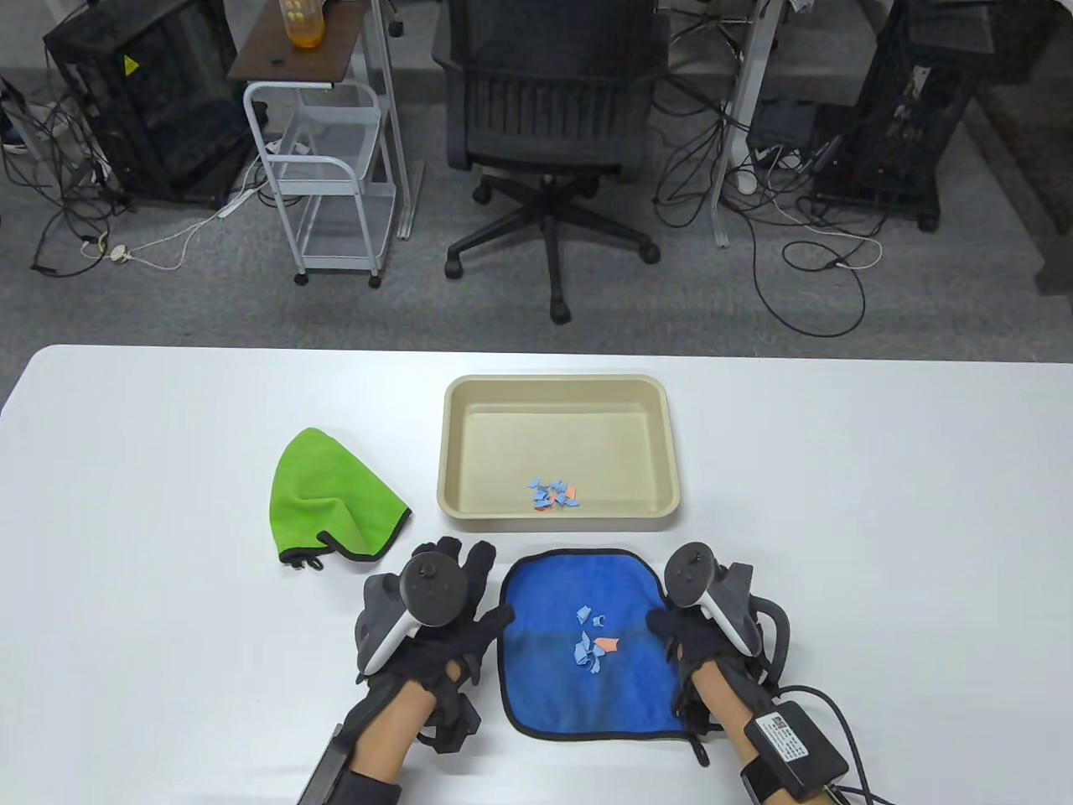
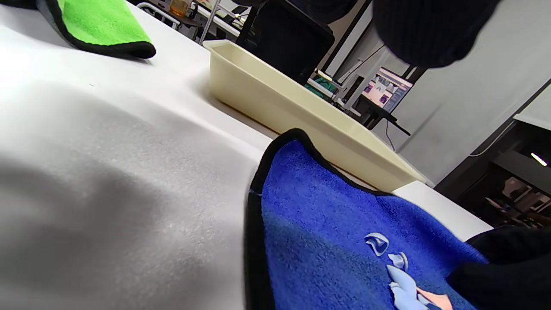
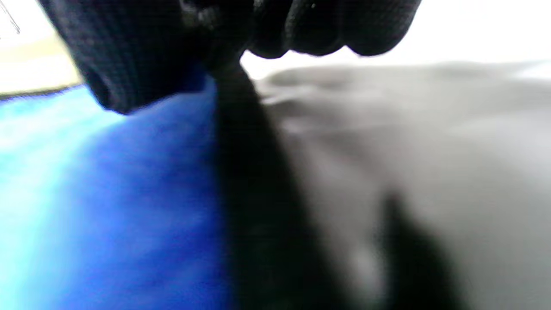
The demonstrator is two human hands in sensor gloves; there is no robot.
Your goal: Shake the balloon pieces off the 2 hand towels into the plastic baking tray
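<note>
A blue hand towel (image 1: 570, 688) with a black hem lies flat at the table's front, with several blue and orange balloon pieces (image 1: 591, 641) on its middle. My right hand (image 1: 671, 625) pinches its right edge; in the right wrist view the hem runs up between thumb and curled fingers (image 3: 318, 30). My left hand (image 1: 469, 587) rests beside the towel's left edge with fingers stretched out, the thumb at the hem. The beige plastic tray (image 1: 557, 381) stands just behind the towel and holds a small heap of balloon pieces (image 1: 553, 495). A green towel (image 1: 327, 495) lies crumpled to the tray's left.
In the left wrist view the tray's side wall (image 2: 301, 116) rises just past the blue towel's corner (image 2: 327, 224), and the green towel (image 2: 99, 21) lies further off. An office chair (image 1: 545, 126) and a white cart (image 1: 335, 176) stand beyond the table's far edge.
</note>
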